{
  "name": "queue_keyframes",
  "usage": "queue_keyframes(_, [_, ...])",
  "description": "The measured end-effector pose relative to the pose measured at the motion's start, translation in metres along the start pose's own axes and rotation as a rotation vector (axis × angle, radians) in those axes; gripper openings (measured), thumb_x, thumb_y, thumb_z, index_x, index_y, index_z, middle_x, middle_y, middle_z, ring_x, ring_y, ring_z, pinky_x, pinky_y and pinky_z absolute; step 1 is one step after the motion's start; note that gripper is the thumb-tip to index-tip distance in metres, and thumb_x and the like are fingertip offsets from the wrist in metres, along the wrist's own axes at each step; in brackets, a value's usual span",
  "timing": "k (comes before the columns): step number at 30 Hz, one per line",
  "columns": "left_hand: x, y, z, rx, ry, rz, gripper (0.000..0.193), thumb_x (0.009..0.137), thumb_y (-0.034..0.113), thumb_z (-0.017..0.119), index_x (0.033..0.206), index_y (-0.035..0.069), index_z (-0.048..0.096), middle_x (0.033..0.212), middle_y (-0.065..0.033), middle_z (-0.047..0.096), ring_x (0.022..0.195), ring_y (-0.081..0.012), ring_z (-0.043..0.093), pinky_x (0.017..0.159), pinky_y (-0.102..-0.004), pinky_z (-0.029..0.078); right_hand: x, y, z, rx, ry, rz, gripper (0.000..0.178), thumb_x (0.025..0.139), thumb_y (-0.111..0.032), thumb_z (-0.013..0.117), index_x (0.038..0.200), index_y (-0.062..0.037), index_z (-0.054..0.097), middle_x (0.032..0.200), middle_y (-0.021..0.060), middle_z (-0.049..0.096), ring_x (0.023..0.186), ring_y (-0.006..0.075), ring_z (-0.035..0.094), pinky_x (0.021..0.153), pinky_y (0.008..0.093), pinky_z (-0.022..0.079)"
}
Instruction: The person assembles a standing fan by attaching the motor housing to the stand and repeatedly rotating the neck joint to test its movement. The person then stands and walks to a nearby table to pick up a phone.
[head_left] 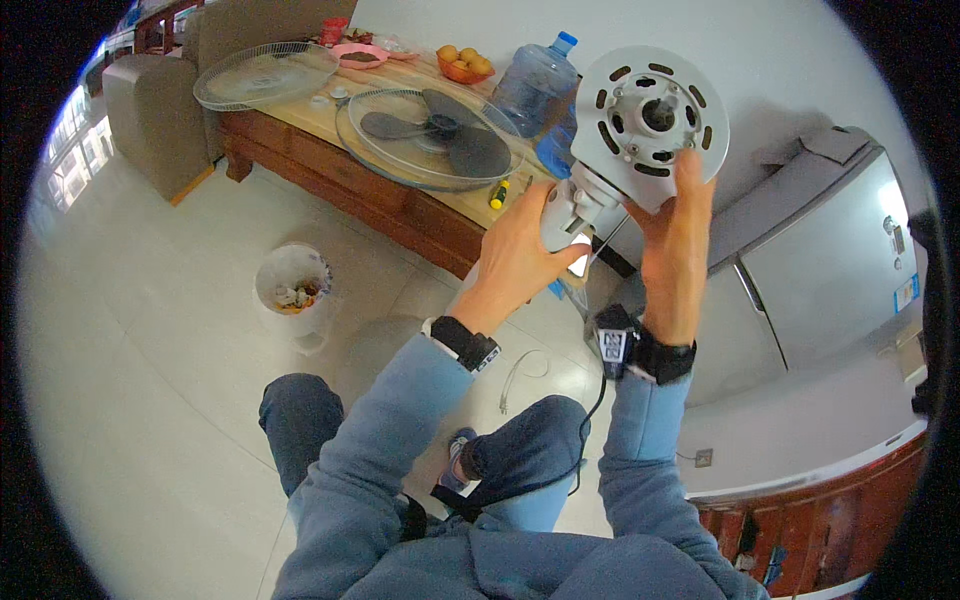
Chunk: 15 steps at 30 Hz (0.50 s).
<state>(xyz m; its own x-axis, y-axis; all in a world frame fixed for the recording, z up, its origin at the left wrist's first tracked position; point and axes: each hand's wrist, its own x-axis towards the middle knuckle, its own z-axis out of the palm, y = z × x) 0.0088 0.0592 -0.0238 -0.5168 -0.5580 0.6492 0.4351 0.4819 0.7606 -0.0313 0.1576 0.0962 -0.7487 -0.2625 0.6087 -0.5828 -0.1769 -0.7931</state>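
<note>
A white fan motor head [650,125] with a slotted round front plate and a bare central shaft is up in front of me at the right, tilted. My left hand [520,250] is closed round the fan's neck just below the head. My right hand [680,230] grips the lower right side of the head, its thumb on the rim and its other fingers mostly hidden. On the wooden table to the left lie dark fan blades [478,150] with a wire fan guard [400,165]. Close to my left hand, a yellow and black screwdriver [498,194] rests on the tabletop.
Another fan guard [265,75] overhangs the far left of the table [330,190]. Further back are an orange fruit bowl [465,72], a pink dish [358,56] and a large water jug [532,85]. A white bin [290,290] and a cable [524,375] are on the floor; a refrigerator [810,260] is at right.
</note>
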Motion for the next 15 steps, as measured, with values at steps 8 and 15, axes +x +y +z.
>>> queue_keyframes(8, [0.006, -0.002, -0.01, -0.061, -0.039, 0.002, 0.066, 0.067, 0.026, 0.077, 0.121, 0.004, 0.047, 0.103, -0.0225, 0.063, 0.095, -0.0372, 0.063, 0.08, -0.041, 0.05, 0.01, -0.004, 0.021, 0.23, -0.062, -0.042, 0.048, 0.088, -0.037, 0.063, 0.125, -0.0112, 0.049, 0.117, 0.0039, 0.057, 0.105, 0.0162, 0.059, 0.078, 0.0353, 0.053])
queue_keyframes(15, [0.007, -0.004, -0.008, -0.046, -0.042, 0.014, 0.065, 0.068, 0.03, 0.076, 0.12, 0.004, 0.048, 0.098, -0.0222, 0.064, 0.089, -0.0365, 0.065, 0.076, -0.0415, 0.051, 0.008, 0.01, 0.005, 0.174, -0.113, -0.063, 0.054, 0.089, -0.043, 0.059, 0.131, -0.012, 0.046, 0.122, 0.0049, 0.056, 0.111, 0.0199, 0.056, 0.092, 0.0413, 0.048])
